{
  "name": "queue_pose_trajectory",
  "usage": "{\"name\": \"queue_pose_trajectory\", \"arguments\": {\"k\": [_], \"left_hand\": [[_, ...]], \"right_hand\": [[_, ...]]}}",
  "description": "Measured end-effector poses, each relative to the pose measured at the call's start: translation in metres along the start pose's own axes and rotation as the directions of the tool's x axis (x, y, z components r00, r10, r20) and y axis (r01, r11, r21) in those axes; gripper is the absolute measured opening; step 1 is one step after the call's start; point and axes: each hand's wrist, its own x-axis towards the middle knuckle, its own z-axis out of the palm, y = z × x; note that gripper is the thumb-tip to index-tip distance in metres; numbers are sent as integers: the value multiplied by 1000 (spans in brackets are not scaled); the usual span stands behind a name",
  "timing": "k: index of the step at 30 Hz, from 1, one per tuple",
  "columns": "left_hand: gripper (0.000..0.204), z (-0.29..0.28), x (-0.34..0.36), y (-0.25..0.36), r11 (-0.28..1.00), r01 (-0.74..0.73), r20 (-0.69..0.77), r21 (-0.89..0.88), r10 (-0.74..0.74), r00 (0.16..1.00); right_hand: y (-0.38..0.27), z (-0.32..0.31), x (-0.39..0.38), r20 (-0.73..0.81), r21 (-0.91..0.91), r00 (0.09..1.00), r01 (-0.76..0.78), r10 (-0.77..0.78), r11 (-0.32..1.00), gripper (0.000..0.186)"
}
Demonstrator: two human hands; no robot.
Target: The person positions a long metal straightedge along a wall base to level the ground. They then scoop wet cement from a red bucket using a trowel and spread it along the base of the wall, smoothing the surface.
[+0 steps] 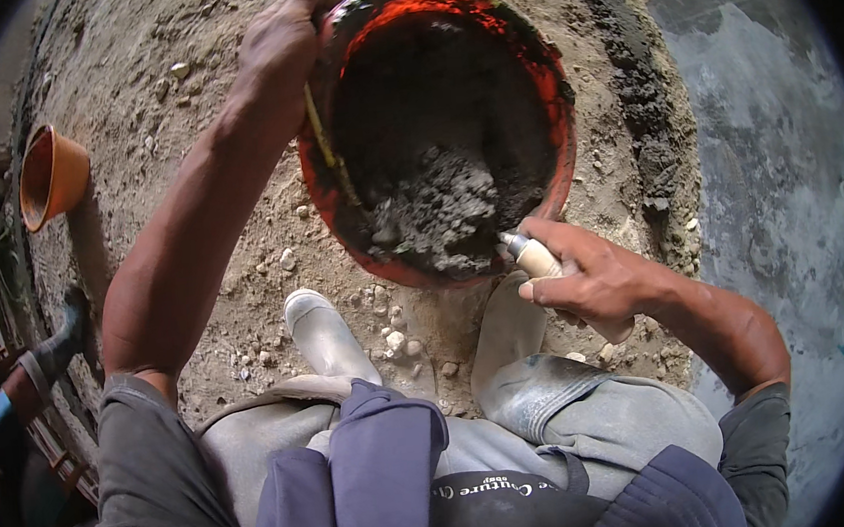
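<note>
A red bucket [562, 141] coated with dark grime holds grey, lumpy wet mortar [434, 207]. My left hand [282, 40] is closed on the bucket at its upper left rim, beside the thin yellow handle [324, 142]. At the lower right of the bucket, my right hand [589, 274] grips the pale handle of a trowel [537, 255]; its metal shank points into the mortar and the blade is hidden. My two pale boots [323, 337] stand on the gritty ground below the bucket.
An orange small bucket [63, 174] is at the left on the sandy, stony ground [203, 283]. Another person's booted leg [54, 356] shows at the far left near some clutter. A dark mortar strip [633, 94] borders a smooth grey surface [767, 193] at the right.
</note>
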Motion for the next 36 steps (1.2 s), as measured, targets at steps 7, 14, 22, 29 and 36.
{"name": "queue_pose_trajectory", "arguments": {"k": [7,14,22,29,36], "left_hand": [[48,4,-10,11,991,115,0,-72,-115,993],[47,16,-14,15,990,114,14,-76,-114,993],[47,25,-15,17,995,81,-13,-51,-82,997],[48,29,-10,16,997,65,26,29,-66,997],[49,18,8,12,997,70,55,31,-71,996]], "right_hand": [[1,-11,-6,-49,34,996,81,-80,996,40],[1,-15,-2,-148,-170,974,145,-171,975,34],[-2,-18,-5,-233,-252,949,151,-212,956,33],[20,-26,-25,-160,36,973,175,-168,984,36],[21,-22,-45,-221,79,961,185,-164,980,38]]}}
